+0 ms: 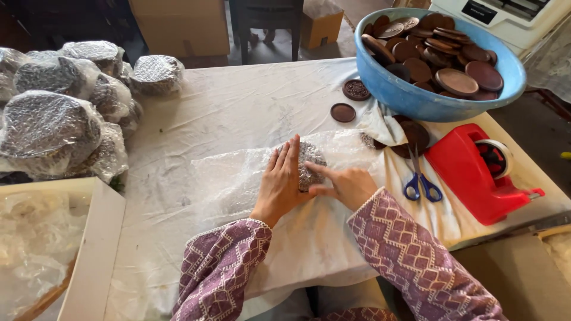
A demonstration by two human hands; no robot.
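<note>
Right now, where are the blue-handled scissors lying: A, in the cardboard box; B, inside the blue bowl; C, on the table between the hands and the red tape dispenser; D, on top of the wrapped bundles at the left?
C: the scissors lie flat on the table cloth, just right of the right hand and left of the red tape dispenser, below the blue bowl.

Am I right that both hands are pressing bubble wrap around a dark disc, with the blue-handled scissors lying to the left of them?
Not quite: the head view shows the blue-handled scissors lying to the right of the hands, beside the red tape dispenser. The rest holds: the left hand and right hand both press the bubble wrap around a dark disc.
</note>
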